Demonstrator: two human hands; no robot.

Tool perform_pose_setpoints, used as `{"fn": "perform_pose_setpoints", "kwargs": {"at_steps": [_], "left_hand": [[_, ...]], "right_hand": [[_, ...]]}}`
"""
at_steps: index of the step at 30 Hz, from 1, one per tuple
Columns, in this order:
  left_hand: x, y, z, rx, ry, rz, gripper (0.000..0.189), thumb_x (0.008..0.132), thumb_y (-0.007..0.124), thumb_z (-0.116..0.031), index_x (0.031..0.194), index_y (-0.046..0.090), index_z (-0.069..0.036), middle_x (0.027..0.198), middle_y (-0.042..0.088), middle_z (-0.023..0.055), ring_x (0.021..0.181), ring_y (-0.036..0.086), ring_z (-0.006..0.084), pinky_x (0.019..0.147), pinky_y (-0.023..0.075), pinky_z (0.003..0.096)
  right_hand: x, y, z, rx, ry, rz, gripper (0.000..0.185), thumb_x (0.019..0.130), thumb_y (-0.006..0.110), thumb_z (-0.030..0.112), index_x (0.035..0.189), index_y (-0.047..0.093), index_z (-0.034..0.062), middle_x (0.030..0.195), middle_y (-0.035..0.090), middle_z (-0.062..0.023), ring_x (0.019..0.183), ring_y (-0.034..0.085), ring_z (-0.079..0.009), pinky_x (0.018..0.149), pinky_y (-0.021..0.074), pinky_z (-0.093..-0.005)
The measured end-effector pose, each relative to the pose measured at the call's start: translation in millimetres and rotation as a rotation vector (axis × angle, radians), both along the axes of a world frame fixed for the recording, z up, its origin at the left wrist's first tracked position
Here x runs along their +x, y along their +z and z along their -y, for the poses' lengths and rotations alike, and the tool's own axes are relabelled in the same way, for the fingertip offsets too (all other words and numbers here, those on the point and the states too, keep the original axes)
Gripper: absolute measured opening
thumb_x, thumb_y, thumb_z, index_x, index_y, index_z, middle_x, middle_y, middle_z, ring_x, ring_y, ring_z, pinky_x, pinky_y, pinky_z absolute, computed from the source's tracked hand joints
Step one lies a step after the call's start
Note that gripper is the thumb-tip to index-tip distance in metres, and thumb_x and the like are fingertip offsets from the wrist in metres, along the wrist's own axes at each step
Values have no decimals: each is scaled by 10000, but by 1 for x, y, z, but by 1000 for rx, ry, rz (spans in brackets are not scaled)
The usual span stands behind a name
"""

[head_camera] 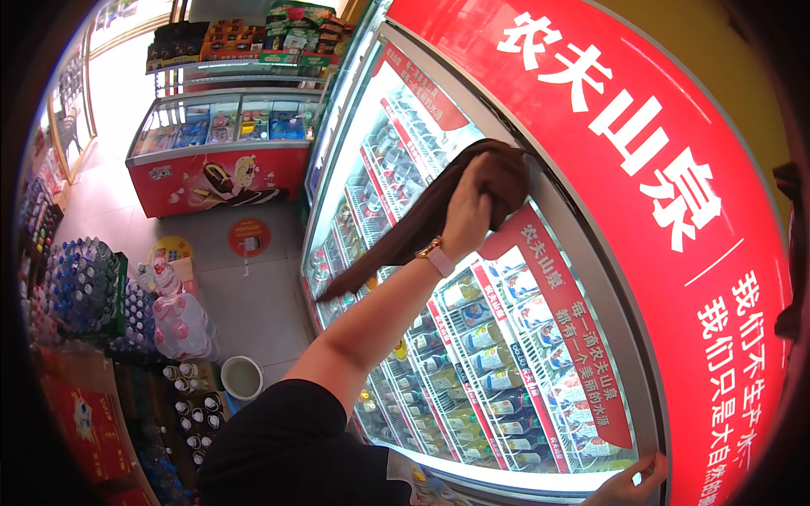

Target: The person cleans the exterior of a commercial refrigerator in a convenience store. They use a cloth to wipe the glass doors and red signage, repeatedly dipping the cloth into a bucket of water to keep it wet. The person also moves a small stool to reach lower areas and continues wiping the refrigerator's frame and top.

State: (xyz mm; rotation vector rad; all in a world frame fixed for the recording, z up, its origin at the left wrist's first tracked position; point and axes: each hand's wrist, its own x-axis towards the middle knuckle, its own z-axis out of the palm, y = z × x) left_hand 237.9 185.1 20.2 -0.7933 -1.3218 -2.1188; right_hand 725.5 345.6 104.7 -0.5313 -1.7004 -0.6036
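My left hand (469, 212) presses a dark brown cloth (414, 215) against the upper frame of a glass-door drinks cooler (557, 152). The cloth's long end trails down and left across the glass. A watch (435, 254) with a pink strap is on that wrist. At the lower right, my right hand (633, 486) rests at the cooler's grey frame, fingers apart, partly cut off by the picture's bottom. Behind the glass, several shelves hold bottles (484, 338) and cartons.
A red ice cream freezer (218, 183) stands at the back, snack packets (294, 31) on a rack behind it. On the tiled floor (269, 303) are a white bucket (242, 377), shrink-wrapped large bottles (183, 322) and stacked bottle packs (82, 284). Dark bottles (197, 414) stand near my elbow.
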Motion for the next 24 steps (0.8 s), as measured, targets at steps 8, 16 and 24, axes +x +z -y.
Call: {"fn": "perform_pose_setpoints", "kwargs": {"at_steps": [8,16,24], "left_hand": [[14,-107,22,-483,442,23,467,887,506,-31,1345,420,-42,1205,518,184,1171,500,365,966,419,378],[7,19,-5,-188,155,-241,659,821,626,-114,1441,403,-106,1476,391,207,1361,380,387,1139,310,382],[4,-99,-26,154,-121,97,583,927,568,-85,1467,348,-83,1422,466,130,1260,521,282,1004,457,340]], "right_hand": [[-15,-13,-23,341,119,-152,258,955,619,239,888,645,-8,929,623,-146,705,589,-235,540,467,-306],[-14,-14,-27,362,29,-128,267,946,633,251,896,653,-11,936,624,-152,716,587,-235,515,448,-293],[-20,-15,-22,367,117,-171,267,949,625,242,895,646,-19,939,620,-155,729,592,-234,526,459,-276]]}}
